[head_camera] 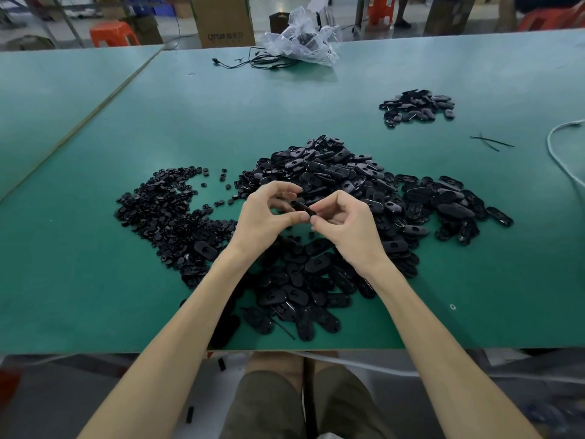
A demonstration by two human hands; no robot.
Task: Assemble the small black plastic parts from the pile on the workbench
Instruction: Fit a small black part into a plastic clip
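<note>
A black part (pixel 304 208) is held over the near side of the pile (pixel 332 172) of oval parts on the workbench (pixel 79 280). One end is pinched by the curled thumb and fingers of the left hand (pixel 266 220), the other by the curled thumb and forefinger of the right hand (pixel 348 226). The two thumbs nearly meet. Round parts (pixel 167 213) are heaped just left of the pile. A smaller heap (pixel 418 106) is seen beyond the pile to the right, and a bag (pixel 304 36) well beyond it.
</note>
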